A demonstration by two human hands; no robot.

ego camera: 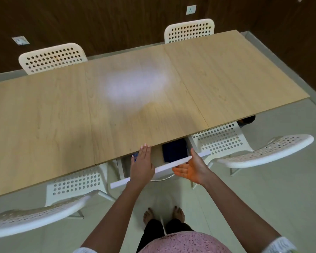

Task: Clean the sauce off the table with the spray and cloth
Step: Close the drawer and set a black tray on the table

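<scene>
Head view: I see the wooden table (62, 106) with a white drawer (171, 166) pulled out under its near edge, a dark blue folded cloth (174, 149) lying inside and, I think, a blue patterned item under the left hand (141, 164), too hidden to name. That hand reaches flat over the drawer, fingers straight and together, holding nothing. The right hand (192, 168) lies palm up at the drawer front, fingers relaxed and empty; white perforated chairs (53, 58) surround the table.
</scene>
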